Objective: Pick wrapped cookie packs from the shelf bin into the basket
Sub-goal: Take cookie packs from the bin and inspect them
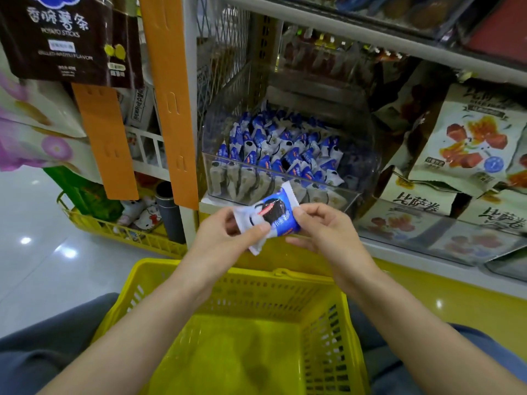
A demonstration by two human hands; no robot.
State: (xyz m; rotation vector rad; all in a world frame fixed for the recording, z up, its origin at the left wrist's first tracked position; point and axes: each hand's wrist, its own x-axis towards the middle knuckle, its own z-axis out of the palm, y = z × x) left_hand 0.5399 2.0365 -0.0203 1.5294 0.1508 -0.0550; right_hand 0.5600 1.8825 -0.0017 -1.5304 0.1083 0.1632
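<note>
Both hands, left hand (228,235) and right hand (319,226), pinch one cookie pack (269,215); yellow basket (256,283) below, shelf bin (216,178) just behind.

Shop, snack aisle: you face a stocked shelf (342,32), hanging potato-stick bags (57,38), a clear bin (228,178) of wrapped packs, a yellow basket (159,269).

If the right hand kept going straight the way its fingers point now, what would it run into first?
The right hand points leftward, so beyond the cookie pack it already pinches, it would probably meet the left hand holding the pack's other end. Depth is uncertain from this single view.
</note>
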